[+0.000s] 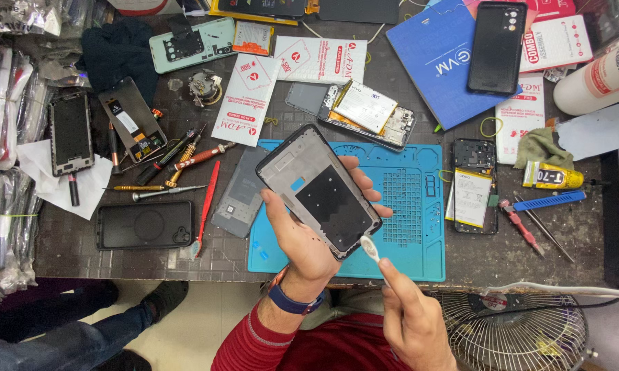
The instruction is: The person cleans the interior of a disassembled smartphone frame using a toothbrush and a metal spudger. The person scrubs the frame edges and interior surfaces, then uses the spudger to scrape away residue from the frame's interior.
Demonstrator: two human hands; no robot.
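My left hand point(308, 237) grips a phone screen frame point(316, 187), inner side up, grey metal with a black patch, tilted above the blue work mat point(419, 206). My right hand point(409, 309) pinches a thin white stick with a rounded tip point(370, 247) that touches the frame's lower right corner. A dark blue band circles my left wrist, and both sleeves are red.
Opened phones point(364, 110) point(473, 185), a grey back cover point(239, 192), a black case point(144, 225), screwdrivers and tweezers point(179, 165), a glue tube point(553, 176), a blue pry tool point(548, 200) and packets crowd the dark table. A fan point(509, 330) stands at lower right. Another person's legs point(69, 330) show at lower left.
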